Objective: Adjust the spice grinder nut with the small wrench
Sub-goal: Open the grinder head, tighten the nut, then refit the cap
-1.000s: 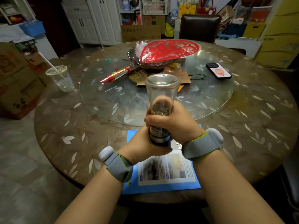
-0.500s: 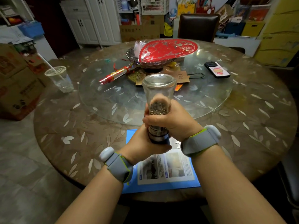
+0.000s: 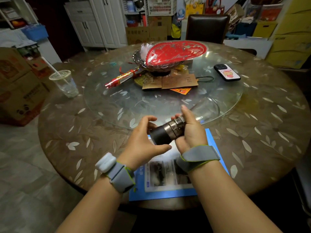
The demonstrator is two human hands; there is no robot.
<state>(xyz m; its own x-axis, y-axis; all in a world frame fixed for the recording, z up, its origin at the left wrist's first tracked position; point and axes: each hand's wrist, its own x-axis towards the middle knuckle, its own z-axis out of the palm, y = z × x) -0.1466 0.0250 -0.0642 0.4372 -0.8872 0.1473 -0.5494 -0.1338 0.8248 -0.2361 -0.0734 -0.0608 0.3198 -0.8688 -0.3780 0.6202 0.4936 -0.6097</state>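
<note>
The spice grinder [image 3: 168, 132] lies tilted almost level in the air above the near table edge. Its black end points left and its metal collar sits in the middle. The glass body, blurred by motion, points away to the right. My right hand [image 3: 191, 132] is wrapped around the collar and the glass part. My left hand [image 3: 143, 142] is cupped around the black end, fingers spread above it and thumb below, not closed on it. No wrench and no nut can be seen.
A blue folder with a printed sheet [image 3: 161, 194] lies under my hands. A glass turntable [image 3: 134, 101] holds a bowl with a red paper cutting [image 3: 159, 66], cards and a phone [image 3: 227, 73]. A plastic cup with a straw [image 3: 67, 84] stands at the left.
The grinder was upright in both hands with the glass end up; it has swung down to nearly level. My left hand has let go of the base and opened around the black end.
</note>
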